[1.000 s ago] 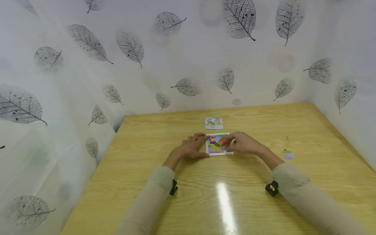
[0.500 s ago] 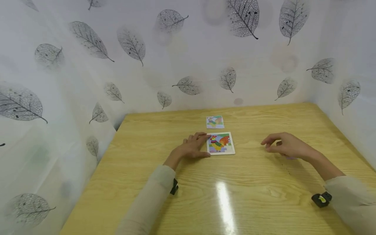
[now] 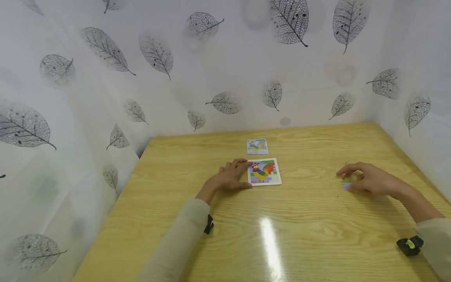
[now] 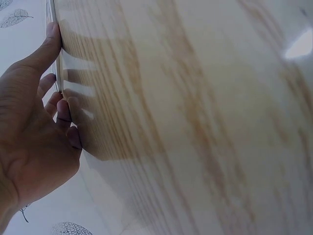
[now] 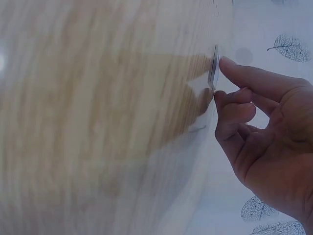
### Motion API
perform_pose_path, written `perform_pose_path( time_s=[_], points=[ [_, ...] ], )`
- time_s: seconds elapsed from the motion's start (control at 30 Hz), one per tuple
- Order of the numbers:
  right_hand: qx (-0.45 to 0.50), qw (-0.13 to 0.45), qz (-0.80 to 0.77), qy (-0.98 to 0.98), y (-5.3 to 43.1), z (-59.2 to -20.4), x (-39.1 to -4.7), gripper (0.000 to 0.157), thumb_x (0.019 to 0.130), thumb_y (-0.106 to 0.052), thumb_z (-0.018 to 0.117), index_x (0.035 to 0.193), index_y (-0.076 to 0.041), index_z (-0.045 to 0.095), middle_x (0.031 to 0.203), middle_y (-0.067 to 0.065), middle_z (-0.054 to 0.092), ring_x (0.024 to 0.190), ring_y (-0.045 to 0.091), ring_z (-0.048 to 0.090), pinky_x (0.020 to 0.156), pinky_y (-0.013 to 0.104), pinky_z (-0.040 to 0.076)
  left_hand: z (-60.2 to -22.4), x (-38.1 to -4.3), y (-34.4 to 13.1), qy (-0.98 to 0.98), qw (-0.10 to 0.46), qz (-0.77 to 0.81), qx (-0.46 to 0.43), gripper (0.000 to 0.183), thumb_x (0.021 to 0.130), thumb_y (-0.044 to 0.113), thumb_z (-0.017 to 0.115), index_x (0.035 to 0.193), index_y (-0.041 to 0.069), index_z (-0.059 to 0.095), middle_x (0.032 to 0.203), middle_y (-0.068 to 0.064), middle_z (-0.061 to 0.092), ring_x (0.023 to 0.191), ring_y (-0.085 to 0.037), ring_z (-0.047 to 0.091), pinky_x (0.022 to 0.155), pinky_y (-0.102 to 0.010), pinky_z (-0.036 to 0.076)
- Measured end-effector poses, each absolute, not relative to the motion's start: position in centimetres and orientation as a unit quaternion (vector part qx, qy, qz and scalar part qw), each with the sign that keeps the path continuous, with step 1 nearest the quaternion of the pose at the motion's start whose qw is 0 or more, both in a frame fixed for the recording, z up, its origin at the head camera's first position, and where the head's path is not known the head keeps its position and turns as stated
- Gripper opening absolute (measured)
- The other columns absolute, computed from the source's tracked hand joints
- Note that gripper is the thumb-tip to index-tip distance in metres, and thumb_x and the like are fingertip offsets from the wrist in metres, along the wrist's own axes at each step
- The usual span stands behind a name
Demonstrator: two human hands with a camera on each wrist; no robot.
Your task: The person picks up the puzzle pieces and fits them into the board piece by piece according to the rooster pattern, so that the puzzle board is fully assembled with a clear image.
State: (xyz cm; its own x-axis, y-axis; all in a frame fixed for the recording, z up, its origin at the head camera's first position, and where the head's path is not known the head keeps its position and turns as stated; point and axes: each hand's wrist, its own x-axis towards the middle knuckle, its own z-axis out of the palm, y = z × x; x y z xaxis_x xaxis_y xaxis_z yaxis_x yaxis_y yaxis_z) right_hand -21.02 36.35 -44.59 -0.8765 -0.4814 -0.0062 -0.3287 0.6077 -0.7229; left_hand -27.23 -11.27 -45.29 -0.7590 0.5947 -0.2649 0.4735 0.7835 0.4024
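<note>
A square jigsaw puzzle tray [image 3: 279,176] with a white border lies flat on the table, its picture a colourful rooster. Pale bare patches show at the picture's lower right. My left hand [image 3: 230,176] rests at the tray's left side, thumb near the lower corner and index finger at the upper one, fingers spread. Off to the right, my right hand [image 3: 373,180] has thumb and curled fingers at a green and purple puzzle piece [image 3: 347,182]. In the right wrist view the piece [image 5: 213,68] shows edge-on at the thumb and fingertips, partly hidden in the head view.
Behind the tray lies a small card [image 3: 257,146] with a matching rooster picture. The wooden table [image 3: 190,156] meets leaf-patterned white curtains [image 3: 239,78] at the back and sides. Light glares off the table's front part.
My right hand has left the tray's right side and moved right to the loose puzzle piece. The left hand has stayed at the tray's left edge.
</note>
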Motion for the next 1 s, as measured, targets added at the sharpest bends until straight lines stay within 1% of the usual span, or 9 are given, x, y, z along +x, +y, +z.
perform_pose_path(
  time_s=[0.17,0.4,0.63,0.7,0.77,0.83,0.87,0.93,1.0],
  points=[
    [-0.245,0.11,-0.397,0.878,37.0,-44.9,-21.2,0.031,0.09,0.003,0.075,0.119,0.007,0.067,0.111,0.004,0.067,0.052,0.004,0.042,0.045,0.027,0.042,-45.2,-27.1,-11.2,0.924,0.197,0.162,0.286,0.087,0.1,0.057,0.061,0.168,0.027,0.015,0.173,-0.005,0.01,0.151,-0.039,0.021,0.116,-0.064,0.023],
    [-0.215,0.151,-0.416,0.87,36.9,-44.8,-21.3,0.029,0.093,0.001,0.073,0.121,0.007,0.068,0.123,0.029,0.064,0.044,0.004,0.038,0.039,0.028,0.041,-45.5,-27.2,-11.3,0.925,0.195,0.16,0.283,0.087,0.101,0.055,0.061,0.168,0.026,0.015,0.173,-0.006,0.009,0.15,-0.039,0.021,0.115,-0.062,0.025],
    [-0.183,0.162,-0.412,0.878,36.5,-44.5,-21.2,0.033,0.093,-0.002,0.074,0.123,0.009,0.067,0.124,0.031,0.064,0.044,0.005,0.036,0.04,0.027,0.04,-45.2,-27.0,-11.4,0.924,0.194,0.164,0.286,0.087,0.1,0.055,0.061,0.168,0.027,0.015,0.173,-0.006,0.009,0.151,-0.04,0.021,0.117,-0.063,0.024],
    [-0.175,0.153,-0.399,0.887,36.2,-44.5,-21.2,0.034,0.091,-0.005,0.077,0.122,0.007,0.069,0.125,0.029,0.065,0.053,0.002,0.041,0.045,0.027,0.041,-45.1,-27.0,-11.4,0.924,0.194,0.162,0.285,0.087,0.101,0.055,0.061,0.168,0.027,0.014,0.173,-0.005,0.009,0.151,-0.04,0.022,0.117,-0.064,0.024],
    [-0.168,0.141,-0.379,0.899,35.8,-44.4,-21.1,0.035,0.089,-0.009,0.08,0.121,0.003,0.072,0.126,0.025,0.068,0.07,-0.009,0.047,0.054,0.025,0.044,-45.0,-26.9,-11.4,0.924,0.194,0.162,0.285,0.087,0.101,0.054,0.061,0.168,0.026,0.015,0.173,-0.006,0.01,0.151,-0.04,0.022,0.117,-0.065,0.024],
    [-0.163,0.139,-0.371,0.904,35.5,-44.3,-21.0,0.035,0.088,-0.011,0.081,0.12,0.001,0.072,0.126,0.023,0.068,0.072,-0.008,0.046,0.055,0.025,0.044,-44.9,-26.9,-11.3,0.924,0.196,0.165,0.284,0.087,0.1,0.054,0.062,0.168,0.025,0.016,0.173,-0.007,0.01,0.151,-0.041,0.021,0.117,-0.065,0.023],
    [-0.16,0.14,-0.369,0.905,35.3,-44.2,-20.9,0.035,0.088,-0.012,0.081,0.12,0.0,0.073,0.127,0.023,0.068,0.072,-0.008,0.045,0.055,0.025,0.044,-45.0,-26.9,-11.3,0.924,0.196,0.166,0.283,0.087,0.1,0.053,0.062,0.168,0.024,0.016,0.173,-0.008,0.01,0.151,-0.042,0.021,0.116,-0.065,0.023],
    [-0.155,0.147,-0.371,0.904,35.0,-44.0,-20.7,0.034,0.089,-0.013,0.081,0.119,-0.001,0.072,0.126,0.021,0.069,0.06,-0.005,0.042,0.05,0.025,0.043,-45.1,-27.0,-11.2,0.924,0.196,0.169,0.282,0.087,0.1,0.053,0.063,0.168,0.024,0.017,0.173,-0.008,0.01,0.152,-0.042,0.02,0.117,-0.066,0.022],
    [-0.157,0.152,-0.373,0.902,34.5,-43.6,-20.7,0.033,0.089,-0.014,0.081,0.119,-0.001,0.072,0.124,0.02,0.069,0.05,0.005,0.036,0.046,0.026,0.04,-45.3,-27.1,-11.1,0.924,0.198,0.169,0.279,0.088,0.1,0.054,0.063,0.168,0.025,0.016,0.173,-0.007,0.01,0.152,-0.042,0.018,0.118,-0.065,0.021]
  ],
)
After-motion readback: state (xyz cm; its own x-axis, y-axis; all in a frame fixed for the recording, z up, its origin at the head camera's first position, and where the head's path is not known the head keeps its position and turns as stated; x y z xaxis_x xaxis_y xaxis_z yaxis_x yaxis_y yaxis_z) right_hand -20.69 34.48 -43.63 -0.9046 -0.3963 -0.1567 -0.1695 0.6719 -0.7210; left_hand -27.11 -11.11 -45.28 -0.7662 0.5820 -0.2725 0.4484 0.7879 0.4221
